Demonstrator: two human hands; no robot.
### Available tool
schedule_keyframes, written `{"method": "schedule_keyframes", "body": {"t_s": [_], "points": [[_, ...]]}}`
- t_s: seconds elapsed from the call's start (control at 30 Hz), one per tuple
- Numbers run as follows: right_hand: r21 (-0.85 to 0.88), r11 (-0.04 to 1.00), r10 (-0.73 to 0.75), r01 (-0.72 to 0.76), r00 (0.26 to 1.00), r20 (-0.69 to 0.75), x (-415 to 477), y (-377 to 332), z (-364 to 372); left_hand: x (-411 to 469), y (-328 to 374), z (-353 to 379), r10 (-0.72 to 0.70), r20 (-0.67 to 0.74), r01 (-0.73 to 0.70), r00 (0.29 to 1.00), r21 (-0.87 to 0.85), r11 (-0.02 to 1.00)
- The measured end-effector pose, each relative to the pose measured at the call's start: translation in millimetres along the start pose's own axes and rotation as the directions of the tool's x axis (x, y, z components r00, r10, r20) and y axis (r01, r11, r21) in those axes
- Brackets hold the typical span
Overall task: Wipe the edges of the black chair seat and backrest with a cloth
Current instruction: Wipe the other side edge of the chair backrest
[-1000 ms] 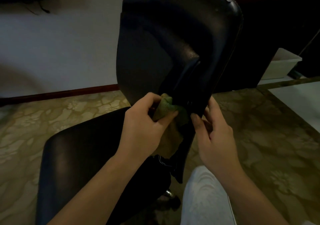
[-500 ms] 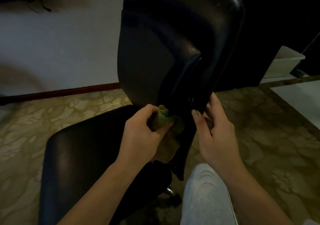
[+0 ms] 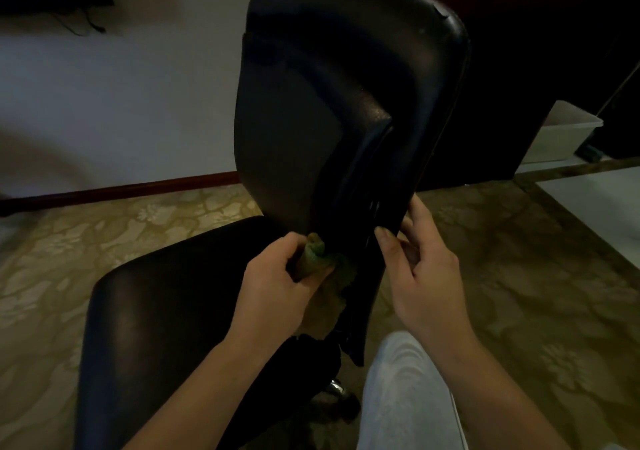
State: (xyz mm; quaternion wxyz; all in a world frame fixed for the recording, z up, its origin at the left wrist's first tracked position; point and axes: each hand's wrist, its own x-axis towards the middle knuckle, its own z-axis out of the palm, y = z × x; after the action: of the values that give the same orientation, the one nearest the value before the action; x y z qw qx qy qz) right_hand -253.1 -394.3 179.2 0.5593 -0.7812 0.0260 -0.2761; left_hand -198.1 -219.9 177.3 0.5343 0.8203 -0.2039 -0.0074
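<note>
Behind the chair: backrest (image 3: 311, 120) stands upright, its long edges running top to bottom, with the seat (image 3: 173, 311) low and to the left. Left hand (image 3: 277, 286) has its fingers curled tight round a bunched green cloth (image 3: 313, 253), pressed to the backrest's bottom edge just above the seat's rear, so the edge climbs away from the grip. Right hand (image 3: 426, 276) pinches the opposite edge, likely steadying.

I see one chair (image 3: 349, 68): one seat (image 3: 166, 311), one backrest (image 3: 294, 144). One cloth (image 3: 313, 253), one white bin (image 3: 561, 134). Two hands of mine: left hand (image 3: 277, 293), right hand (image 3: 427, 276).
</note>
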Motion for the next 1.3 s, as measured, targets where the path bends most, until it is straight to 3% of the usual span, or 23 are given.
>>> {"method": "schedule_keyframes", "body": {"t_s": [0.07, 0.27, 0.37, 0.5, 0.7, 1.0, 1.17, 1.3], "points": [[-0.002, 1.0, 0.005, -0.005, 1.0, -0.008, -0.8, 0.3, 0.3, -2.3, -3.3, 0.0, -0.005, -0.031, 0.005, 1.0, 0.017, 1.0], [-0.035, 0.999, 0.006, -0.007, 1.0, -0.024, -1.3, -3.4, 1.8, 11.3, 20.9, 3.1, 0.161, -0.165, -0.153, 0.973, 0.06, 0.986], [-0.036, 0.999, 0.005, -0.006, 1.0, -0.023, -1.2, -4.8, 1.6, 21.2, 31.2, 4.5, 0.211, -0.167, -0.199, 0.963, 0.085, 0.976], [-0.038, 0.999, 0.009, -0.01, 1.0, -0.03, -1.7, -4.8, 2.0, 17.9, 22.1, 2.0, 0.17, -0.127, -0.164, 0.977, 0.056, 0.985], [-0.023, 0.997, 0.073, -0.073, 0.997, 0.011, -10.1, 1.7, 2.1, -6.5, -8.0, 0.2, -0.032, -0.021, 0.032, 0.999, 0.009, 0.999], [-0.092, 0.989, 0.118, -0.115, 0.993, 0.025, -11.9, 1.3, 0.1, 19.1, 26.8, -0.8, 0.185, -0.12, -0.18, 0.976, 0.046, 0.983], [-0.154, 0.982, 0.113, -0.109, 0.993, 0.02, -11.2, 1.0, -2.4, 13.2, 11.3, 2.6, 0.142, -0.07, -0.137, 0.987, 0.081, 0.987], [-0.162, 0.981, 0.107, -0.103, 0.994, 0.013, -13.1, 1.1, -0.8, -1.9, -11.5, -1.9, 0.028, 0.017, -0.03, 0.999, 0.094, 0.995]]}}
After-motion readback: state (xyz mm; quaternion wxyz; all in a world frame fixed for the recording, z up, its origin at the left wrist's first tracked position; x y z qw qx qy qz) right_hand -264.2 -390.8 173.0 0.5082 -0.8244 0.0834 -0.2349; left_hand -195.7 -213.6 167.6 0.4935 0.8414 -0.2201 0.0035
